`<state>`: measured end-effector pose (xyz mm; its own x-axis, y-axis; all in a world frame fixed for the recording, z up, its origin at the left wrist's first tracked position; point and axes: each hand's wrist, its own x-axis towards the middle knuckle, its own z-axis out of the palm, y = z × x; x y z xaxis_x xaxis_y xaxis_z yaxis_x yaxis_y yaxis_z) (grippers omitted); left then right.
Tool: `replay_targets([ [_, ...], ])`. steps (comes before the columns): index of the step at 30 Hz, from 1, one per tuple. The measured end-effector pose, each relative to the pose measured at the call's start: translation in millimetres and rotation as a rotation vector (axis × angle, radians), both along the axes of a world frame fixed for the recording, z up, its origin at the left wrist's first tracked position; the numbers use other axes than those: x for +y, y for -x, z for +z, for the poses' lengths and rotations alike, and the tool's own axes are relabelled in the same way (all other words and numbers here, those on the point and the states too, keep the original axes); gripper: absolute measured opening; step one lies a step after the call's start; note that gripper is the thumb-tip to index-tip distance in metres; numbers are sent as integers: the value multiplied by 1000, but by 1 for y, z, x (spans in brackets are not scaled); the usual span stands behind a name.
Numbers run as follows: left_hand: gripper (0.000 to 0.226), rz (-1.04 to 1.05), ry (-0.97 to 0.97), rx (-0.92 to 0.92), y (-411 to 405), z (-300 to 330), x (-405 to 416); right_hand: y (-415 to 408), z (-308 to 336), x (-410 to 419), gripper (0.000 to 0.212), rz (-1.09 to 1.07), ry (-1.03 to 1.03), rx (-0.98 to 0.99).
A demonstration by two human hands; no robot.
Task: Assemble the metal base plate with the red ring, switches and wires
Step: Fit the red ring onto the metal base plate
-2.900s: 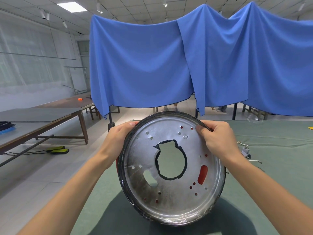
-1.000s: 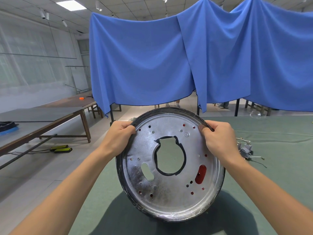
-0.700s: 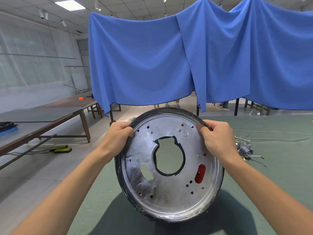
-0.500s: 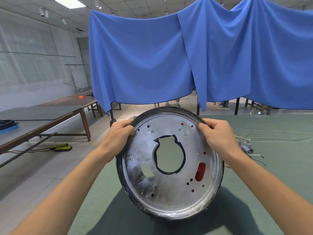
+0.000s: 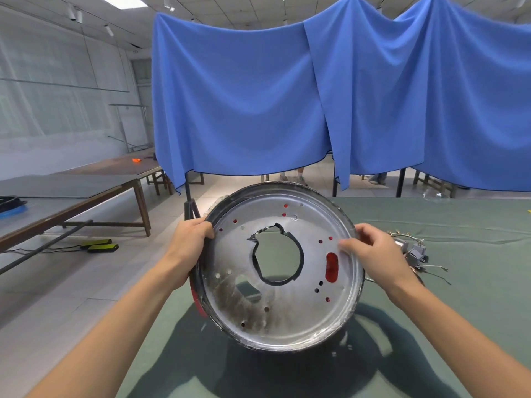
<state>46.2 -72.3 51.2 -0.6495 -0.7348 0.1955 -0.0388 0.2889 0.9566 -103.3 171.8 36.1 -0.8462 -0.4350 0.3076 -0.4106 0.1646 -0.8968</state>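
- One metal base plate stands tilted on its lower rim near the left edge of the green counter, its face turned up toward the head camera; held this way, its holes and rim are easy to inspect and the hands can work round its edge.
- The left hand grips the plate's upper left rim, thumb over the front face and the other fingers hidden behind, which I judge steadies the plate against tipping.
- The right hand is at the upper right rim with its fingers loosely curled; the fingertips touch the plate's face just inside the rim, but a firm pinch cannot be told.
- One red ring sits behind the plate: a red sliver shows at the lower left rim, and red shows through one long slot and several small holes, so the two parts seem already mated.
- A black band runs round the plate's outer edge, and a large central opening has a black edging.
- A small cluster of switches and wires lies on the counter just right of the right hand, unfitted; their number is too tangled to count.
- Blue cloth hangs beyond the counter's far edge.
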Motion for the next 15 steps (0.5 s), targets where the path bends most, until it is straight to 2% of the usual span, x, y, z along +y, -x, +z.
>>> replay_targets([
  [2,15,-41,-66,22,-2,-2,1,3,-1,-1,5,-32,-46,70],
  [5,44,-156,-126,75,-5,-5,-1,7,-5,-3,18,-92,-51,130],
  [9,43,-255,-161,95,-5,-9,-2,12,-9,-2,29,-165,0,126],
  [15,22,-157,-153,169,-3,-7,3,6,-8,0,28,-219,77,113],
])
